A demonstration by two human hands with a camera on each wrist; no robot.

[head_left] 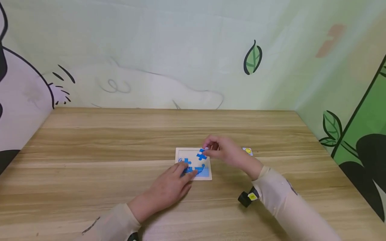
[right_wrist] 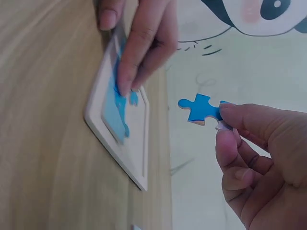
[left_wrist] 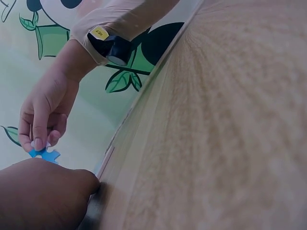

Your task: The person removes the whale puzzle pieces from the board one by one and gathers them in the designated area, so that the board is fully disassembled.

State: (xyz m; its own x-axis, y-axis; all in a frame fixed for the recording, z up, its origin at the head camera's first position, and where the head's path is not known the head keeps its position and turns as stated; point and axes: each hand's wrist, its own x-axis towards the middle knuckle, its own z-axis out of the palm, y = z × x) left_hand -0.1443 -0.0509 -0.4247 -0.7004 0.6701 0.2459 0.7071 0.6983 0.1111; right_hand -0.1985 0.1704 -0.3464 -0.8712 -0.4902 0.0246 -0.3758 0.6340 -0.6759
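Observation:
A shallow white puzzle tray (head_left: 208,178) lies on the table, with several joined blue puzzle pieces (head_left: 197,169) along its near side. My left hand (head_left: 169,184) rests over the tray's near left part, its extended fingertips touching those pieces and hiding some of them. Above the tray's far right corner, my right hand (head_left: 227,152) pinches a blue jigsaw piece (right_wrist: 201,109) between thumb and fingers. That piece is raised off the tray, its knobs sticking out past the fingertips in the right wrist view.
To the right of the tray, partly behind the right hand, lies a small piece with a yellow sun (head_left: 248,151). The wooden table (head_left: 105,144) runs back to a wall (head_left: 181,50) painted with leaves and panda shapes. A black wrist camera (head_left: 245,199) hangs beside the right sleeve.

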